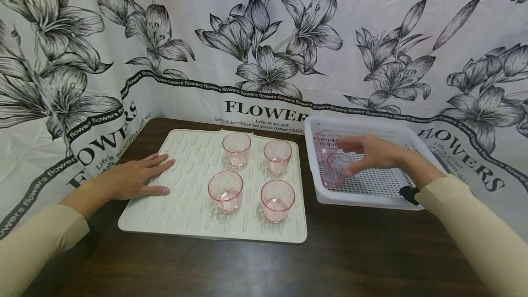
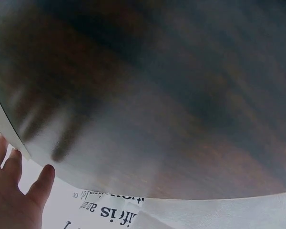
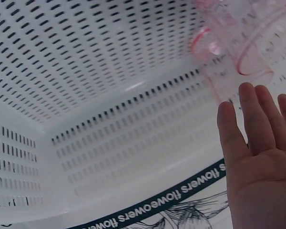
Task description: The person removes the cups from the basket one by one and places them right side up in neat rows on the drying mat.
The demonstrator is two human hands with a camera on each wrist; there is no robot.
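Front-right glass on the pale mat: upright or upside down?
Upright. In the head view, the glass shows its wide reddish rim uppermost, with the narrower base on the mat.

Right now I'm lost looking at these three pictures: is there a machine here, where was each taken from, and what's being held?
No machine arms here, just a person's two bare hands. The wide picture comes from a camera worn on the head; the other two come from cameras on the wrists. The left one shows mostly dark table, the right one the inside of the white basket.

On the table lies a pale ridged mat bearing four pink-tinted glasses, all upright. The left hand rests flat on the mat's edge. The right hand reaches over two more glasses in the basket. Neither hand appears to grip anything; whether the right touches a glass, I can't tell.
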